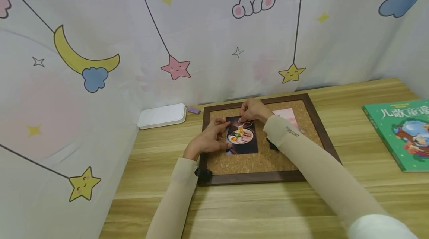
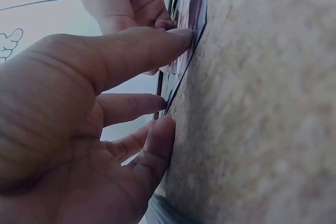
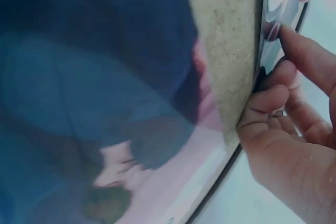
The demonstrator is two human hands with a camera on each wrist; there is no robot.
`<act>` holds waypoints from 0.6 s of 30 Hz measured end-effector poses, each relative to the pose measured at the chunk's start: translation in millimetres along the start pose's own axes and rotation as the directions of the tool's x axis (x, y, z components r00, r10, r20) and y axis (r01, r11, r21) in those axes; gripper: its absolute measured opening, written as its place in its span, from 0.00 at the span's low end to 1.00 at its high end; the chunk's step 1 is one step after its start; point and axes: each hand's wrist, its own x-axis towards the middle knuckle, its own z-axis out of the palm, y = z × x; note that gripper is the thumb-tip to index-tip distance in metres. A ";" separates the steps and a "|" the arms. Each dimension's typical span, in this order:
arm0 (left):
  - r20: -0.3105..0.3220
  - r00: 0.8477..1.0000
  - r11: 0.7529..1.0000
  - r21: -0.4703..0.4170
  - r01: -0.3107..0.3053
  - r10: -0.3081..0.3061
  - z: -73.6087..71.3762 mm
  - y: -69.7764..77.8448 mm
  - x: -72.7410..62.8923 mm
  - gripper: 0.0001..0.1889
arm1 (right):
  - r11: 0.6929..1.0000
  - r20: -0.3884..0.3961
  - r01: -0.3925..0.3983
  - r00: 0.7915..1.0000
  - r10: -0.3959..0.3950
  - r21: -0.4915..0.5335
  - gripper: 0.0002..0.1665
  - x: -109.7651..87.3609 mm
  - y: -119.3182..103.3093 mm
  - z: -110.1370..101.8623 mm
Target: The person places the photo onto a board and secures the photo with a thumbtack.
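A dark ramen photo card [image 1: 241,142] lies on the left part of a brown-framed corkboard [image 1: 254,162]. My left hand [image 1: 211,136] is at the card's left side; its extended thumb [image 2: 178,38] presses on the picture and fingertips touch the edge. Over the top edge, my right hand [image 1: 253,109] has its thumb and forefinger drawn together with the other fingers curled. They pinch what looks like a small pale pin [image 1: 239,121], mostly hidden by the fingertips. Right of the card, partly behind the right forearm, is a pink picture card [image 1: 289,116] on the cork.
A white case [image 1: 162,116] and a small purple block [image 1: 194,110] sit left of the board, near the back curtain. At the table's right lies a green book [image 1: 402,134]. A black wrist device [image 1: 204,174] overlaps the board's lower left corner.
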 end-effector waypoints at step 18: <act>-0.019 0.999 0.999 0.042 -0.034 0.035 -2.8 -0.6 -0.8 0.42 | 0.930 0.050 0.228 0.966 -0.252 0.287 0.19 -62.8 56.3 -54.3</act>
